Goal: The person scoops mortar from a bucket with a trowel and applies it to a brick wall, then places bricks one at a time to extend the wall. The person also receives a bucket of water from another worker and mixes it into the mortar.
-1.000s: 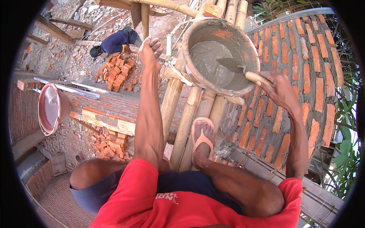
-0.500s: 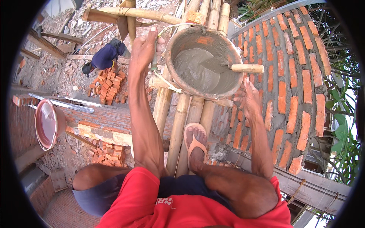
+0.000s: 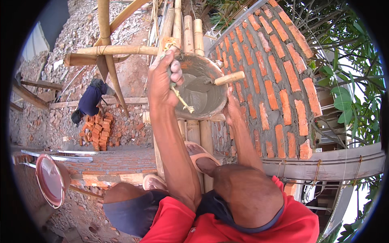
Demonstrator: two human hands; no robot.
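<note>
A round bucket [image 3: 221,107] of wet grey mortar [image 3: 198,91] is in front of me, above bamboo poles. My left hand [image 3: 165,77] is closed on its pale rope handle [image 3: 182,100], whose frayed end hangs below the fist. That fist covers part of the bucket's left side. My right hand [image 3: 231,108] grips the right side, thumb up near the rim, some fingers hidden. A trowel [image 3: 229,78] lies in the mortar, its wooden handle sticking out over the right rim.
A brick wall [image 3: 271,93] with grey joints rises at right. My sandalled feet rest by bamboo poles [image 3: 193,131]. Lower down at left, a person in dark clothes [image 3: 91,97] bends by a brick pile [image 3: 97,131]. A pinkish bucket [image 3: 60,178] stands left; bamboo rails [image 3: 115,50] cross beyond.
My view has shifted, so the wall and bucket appear further left. The left fist is now across the bucket's left side rather than beside it. Both hands keep their hold.
</note>
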